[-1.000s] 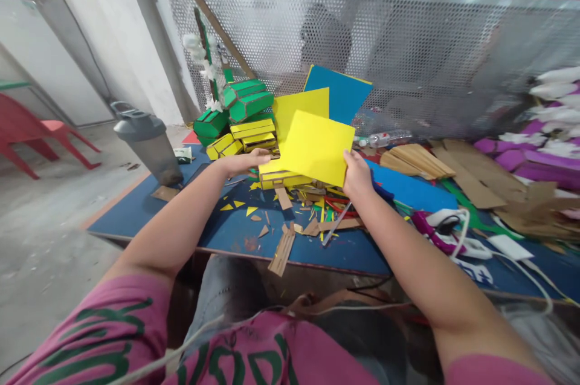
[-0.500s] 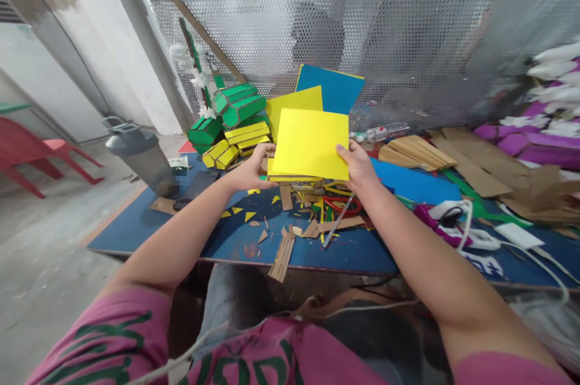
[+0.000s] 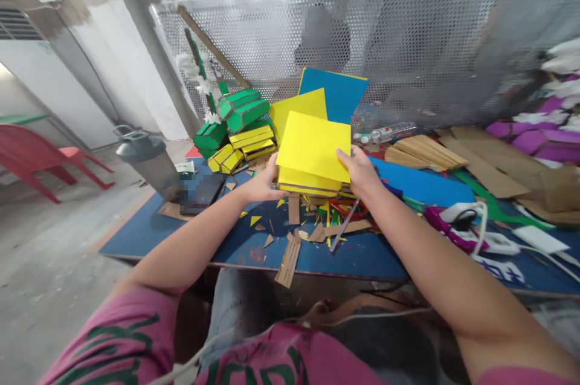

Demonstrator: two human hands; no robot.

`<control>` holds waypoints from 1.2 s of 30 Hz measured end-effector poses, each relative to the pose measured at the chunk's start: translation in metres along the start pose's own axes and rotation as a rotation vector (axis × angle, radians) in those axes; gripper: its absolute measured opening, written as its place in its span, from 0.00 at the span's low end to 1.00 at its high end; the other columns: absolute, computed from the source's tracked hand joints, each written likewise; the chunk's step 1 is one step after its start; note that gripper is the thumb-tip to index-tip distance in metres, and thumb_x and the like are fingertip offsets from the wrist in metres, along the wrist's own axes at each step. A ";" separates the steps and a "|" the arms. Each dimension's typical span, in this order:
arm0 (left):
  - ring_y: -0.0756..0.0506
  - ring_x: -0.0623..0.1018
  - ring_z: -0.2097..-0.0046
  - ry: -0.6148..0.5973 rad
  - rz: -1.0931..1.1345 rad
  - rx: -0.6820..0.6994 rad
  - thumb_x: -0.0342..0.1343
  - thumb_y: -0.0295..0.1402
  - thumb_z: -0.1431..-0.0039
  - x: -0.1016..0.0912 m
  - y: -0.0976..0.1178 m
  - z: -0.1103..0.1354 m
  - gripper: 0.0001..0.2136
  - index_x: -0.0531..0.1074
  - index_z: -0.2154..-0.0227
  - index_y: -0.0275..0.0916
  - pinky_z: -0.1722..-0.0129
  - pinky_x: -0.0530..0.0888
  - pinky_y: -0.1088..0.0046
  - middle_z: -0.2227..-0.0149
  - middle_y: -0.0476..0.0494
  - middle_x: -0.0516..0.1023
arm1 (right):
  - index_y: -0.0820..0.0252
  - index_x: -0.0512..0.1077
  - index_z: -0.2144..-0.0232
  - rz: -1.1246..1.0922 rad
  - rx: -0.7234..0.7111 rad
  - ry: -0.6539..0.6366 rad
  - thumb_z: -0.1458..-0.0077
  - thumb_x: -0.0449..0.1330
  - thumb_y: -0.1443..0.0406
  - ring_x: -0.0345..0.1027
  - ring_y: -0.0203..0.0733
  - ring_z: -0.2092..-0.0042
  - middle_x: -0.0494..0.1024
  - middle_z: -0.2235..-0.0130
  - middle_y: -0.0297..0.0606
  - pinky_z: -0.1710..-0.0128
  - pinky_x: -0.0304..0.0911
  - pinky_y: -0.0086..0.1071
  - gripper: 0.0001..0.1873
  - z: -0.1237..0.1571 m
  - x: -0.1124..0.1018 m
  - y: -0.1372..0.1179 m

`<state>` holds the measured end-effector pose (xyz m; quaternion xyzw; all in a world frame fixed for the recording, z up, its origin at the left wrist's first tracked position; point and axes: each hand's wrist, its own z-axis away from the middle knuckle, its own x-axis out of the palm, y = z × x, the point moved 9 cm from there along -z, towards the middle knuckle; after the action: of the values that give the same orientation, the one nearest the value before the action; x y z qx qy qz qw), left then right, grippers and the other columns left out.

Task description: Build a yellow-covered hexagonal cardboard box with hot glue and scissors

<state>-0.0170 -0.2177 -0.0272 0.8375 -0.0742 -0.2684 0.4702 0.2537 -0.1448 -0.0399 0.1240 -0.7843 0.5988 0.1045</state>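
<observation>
A yellow square sheet (image 3: 312,144) sits tilted over yellow-faced cardboard pieces (image 3: 309,181) with brown edges, above the table. With its thumb on top, my right hand (image 3: 361,171) grips the sheet's right edge. My left hand (image 3: 263,184) is closed round the left side of the pieces beneath; its fingertips are partly hidden. Behind them stand another yellow board (image 3: 294,106) and a blue board (image 3: 334,95). Yellow cardboard blocks (image 3: 251,142) and green blocks (image 3: 244,109) are piled to the left. Below my hands lie cardboard scraps (image 3: 289,261) and red-handled scissors (image 3: 357,210), partly covered.
A grey shaker bottle (image 3: 149,161) stands at the left of the blue table (image 3: 244,252). Brown cardboard strips (image 3: 421,152), a blue sheet (image 3: 417,182) and a white cable (image 3: 483,225) lie right. A perforated metal panel (image 3: 408,58) rises behind; a red chair (image 3: 31,155) is far left.
The top sheet has tilted, its right side lower, and more of the yellow pieces beneath shows. My left hand has closed in on their left side. The view has shifted slightly.
</observation>
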 end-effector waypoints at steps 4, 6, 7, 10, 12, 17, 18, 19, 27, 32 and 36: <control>0.27 0.51 0.14 0.114 0.229 -0.031 0.75 0.55 0.42 -0.003 -0.012 -0.005 0.54 0.55 0.19 0.50 0.15 0.53 0.50 0.16 0.40 0.54 | 0.50 0.76 0.50 -0.026 0.049 -0.073 0.64 0.89 0.52 0.89 0.57 0.49 0.92 0.49 0.38 0.46 0.86 0.53 0.41 0.005 0.010 0.004; 0.30 0.55 0.15 0.229 0.350 -0.057 0.66 0.63 0.36 -0.006 -0.019 -0.005 0.47 0.56 0.20 0.53 0.16 0.59 0.51 0.15 0.43 0.55 | 0.49 0.76 0.51 -0.063 0.056 -0.088 0.64 0.89 0.53 0.88 0.58 0.47 0.92 0.48 0.37 0.45 0.86 0.55 0.40 0.008 0.014 0.003; 0.31 0.58 0.16 0.272 0.377 -0.074 0.64 0.64 0.34 -0.006 -0.022 -0.004 0.46 0.57 0.20 0.53 0.17 0.61 0.52 0.16 0.44 0.56 | 0.48 0.76 0.51 -0.076 0.053 -0.094 0.63 0.88 0.53 0.88 0.58 0.46 0.92 0.48 0.37 0.45 0.86 0.55 0.39 0.009 0.015 0.002; 0.32 0.61 0.17 0.275 0.332 -0.102 0.66 0.62 0.33 -0.004 -0.026 -0.003 0.44 0.60 0.22 0.52 0.17 0.61 0.54 0.18 0.43 0.63 | 0.48 0.77 0.52 -0.094 0.024 -0.088 0.59 0.87 0.51 0.88 0.58 0.44 0.92 0.47 0.37 0.42 0.85 0.56 0.36 0.010 0.017 -0.003; 0.31 0.59 0.16 0.232 0.266 -0.086 0.69 0.59 0.34 -0.002 -0.022 -0.002 0.44 0.61 0.22 0.51 0.16 0.58 0.55 0.18 0.43 0.63 | 0.48 0.77 0.53 -0.104 0.008 -0.063 0.59 0.87 0.51 0.88 0.58 0.45 0.92 0.48 0.37 0.41 0.84 0.57 0.35 0.009 0.014 -0.005; 0.31 0.58 0.16 0.222 0.197 -0.066 0.70 0.57 0.34 0.000 -0.009 0.002 0.42 0.63 0.23 0.51 0.17 0.58 0.55 0.19 0.45 0.63 | 0.48 0.78 0.52 -0.081 -0.003 -0.056 0.57 0.85 0.50 0.88 0.59 0.46 0.92 0.50 0.36 0.41 0.84 0.58 0.34 0.007 0.010 -0.007; 0.31 0.59 0.16 0.225 0.192 -0.065 0.69 0.56 0.34 0.000 -0.006 0.002 0.42 0.63 0.23 0.51 0.17 0.59 0.55 0.19 0.44 0.63 | 0.48 0.79 0.52 -0.077 0.001 -0.060 0.57 0.85 0.50 0.88 0.60 0.46 0.92 0.50 0.37 0.41 0.84 0.59 0.33 0.007 0.010 -0.008; 0.30 0.59 0.17 0.232 0.191 -0.062 0.69 0.56 0.34 0.001 -0.004 0.002 0.41 0.63 0.23 0.51 0.17 0.60 0.54 0.20 0.44 0.64 | 0.48 0.79 0.52 -0.076 0.007 -0.063 0.57 0.85 0.50 0.88 0.61 0.46 0.92 0.50 0.37 0.41 0.84 0.59 0.33 0.007 0.010 -0.008; 0.30 0.66 0.21 0.247 0.207 -0.024 0.60 0.54 0.26 0.002 -0.008 0.001 0.32 0.62 0.26 0.49 0.21 0.66 0.54 0.24 0.40 0.67 | 0.47 0.81 0.53 -0.108 -0.005 -0.030 0.57 0.85 0.50 0.87 0.63 0.44 0.93 0.52 0.34 0.41 0.84 0.61 0.31 0.011 0.011 -0.016; 0.30 0.66 0.22 0.310 0.106 -0.012 0.58 0.57 0.27 -0.004 -0.008 0.001 0.33 0.61 0.28 0.48 0.22 0.65 0.54 0.26 0.38 0.68 | 0.48 0.80 0.51 -0.080 -0.014 -0.107 0.54 0.82 0.42 0.82 0.67 0.35 0.91 0.47 0.40 0.37 0.82 0.64 0.33 0.013 0.019 -0.024; 0.28 0.65 0.23 0.399 0.057 0.060 0.58 0.60 0.29 -0.013 0.001 0.000 0.32 0.61 0.32 0.47 0.20 0.62 0.53 0.27 0.37 0.68 | 0.47 0.79 0.46 -0.022 -0.060 -0.258 0.53 0.80 0.41 0.75 0.70 0.29 0.87 0.38 0.42 0.34 0.79 0.68 0.37 0.022 0.036 -0.038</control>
<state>-0.0281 -0.2136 -0.0214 0.8853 -0.0111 -0.0816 0.4577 0.2316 -0.1782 0.0006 0.2055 -0.8074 0.5529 0.0129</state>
